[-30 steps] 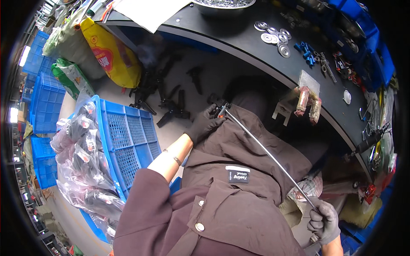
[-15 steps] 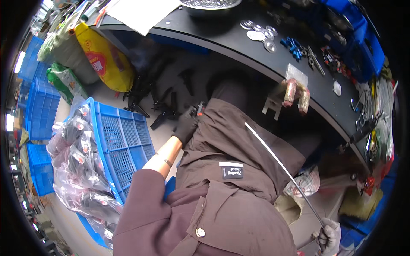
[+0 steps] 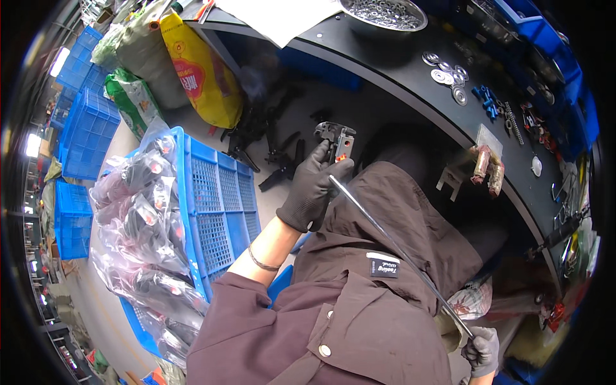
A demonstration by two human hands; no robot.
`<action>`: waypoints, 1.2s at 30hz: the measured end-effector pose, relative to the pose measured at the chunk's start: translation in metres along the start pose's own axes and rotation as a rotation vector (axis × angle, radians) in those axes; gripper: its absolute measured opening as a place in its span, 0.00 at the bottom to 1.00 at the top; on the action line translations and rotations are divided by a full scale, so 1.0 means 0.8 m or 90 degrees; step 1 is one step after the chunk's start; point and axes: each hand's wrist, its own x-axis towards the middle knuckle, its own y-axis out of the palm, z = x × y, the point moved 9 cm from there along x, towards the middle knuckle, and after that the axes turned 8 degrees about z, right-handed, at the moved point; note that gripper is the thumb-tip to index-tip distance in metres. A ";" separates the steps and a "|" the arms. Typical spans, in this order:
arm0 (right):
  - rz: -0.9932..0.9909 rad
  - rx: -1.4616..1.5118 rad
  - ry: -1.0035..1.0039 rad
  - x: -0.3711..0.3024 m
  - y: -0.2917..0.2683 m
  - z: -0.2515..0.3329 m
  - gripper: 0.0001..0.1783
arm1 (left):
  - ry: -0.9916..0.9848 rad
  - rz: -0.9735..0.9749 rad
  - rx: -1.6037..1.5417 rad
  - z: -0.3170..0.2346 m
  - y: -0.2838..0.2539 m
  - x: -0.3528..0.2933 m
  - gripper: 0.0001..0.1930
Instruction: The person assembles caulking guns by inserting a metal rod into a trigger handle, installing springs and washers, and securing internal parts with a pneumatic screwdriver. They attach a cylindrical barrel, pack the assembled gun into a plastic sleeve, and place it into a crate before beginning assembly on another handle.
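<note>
Near the far edge of the brown apron (image 3: 378,314), holds a small metal mechanism (image 3: 337,139) in the curled fingers of the left hand (image 3: 311,190). At lower right, grips one end of a long rod (image 3: 401,252) in the tightly wrapped right hand (image 3: 482,351), slanting it over the apron toward the left hand.

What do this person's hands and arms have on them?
The left hand wears a dark charcoal glove; the right hand wears a greyer-looking one. Beyond the left cuff is a thin bracelet, then a plain, dark maroon-brown sleeve. No right sleeve shows.
</note>
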 end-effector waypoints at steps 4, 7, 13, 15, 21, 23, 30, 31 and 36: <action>-0.055 -0.057 -0.053 -0.009 -0.012 0.006 0.27 | -0.002 -0.004 0.030 -0.006 -0.002 -0.009 0.24; -0.030 -0.061 -0.066 -0.009 -0.021 -0.001 0.21 | 0.002 0.010 0.033 -0.010 0.000 -0.012 0.26; -0.116 -0.198 0.010 -0.012 -0.032 -0.003 0.16 | 0.002 0.017 0.055 -0.017 0.016 -0.010 0.31; -0.093 -0.313 0.001 -0.014 0.005 0.010 0.16 | -0.004 0.017 0.105 -0.014 0.025 -0.002 0.32; 0.121 -0.777 -0.283 0.014 0.058 0.035 0.10 | 0.112 0.022 0.241 -0.035 0.023 -0.014 0.28; 0.060 -0.648 -0.205 0.019 0.060 0.050 0.10 | 0.037 0.017 0.182 -0.037 0.024 -0.026 0.31; -0.145 -0.341 -0.247 -0.012 0.009 0.031 0.11 | -0.070 0.136 0.078 -0.037 0.123 0.026 0.29; -0.205 -0.257 -0.276 -0.017 0.008 0.047 0.14 | -0.088 0.149 0.060 -0.035 0.131 0.025 0.30; -0.268 -0.298 -0.513 -0.009 0.003 0.132 0.23 | -0.129 0.178 0.045 -0.039 0.148 0.006 0.28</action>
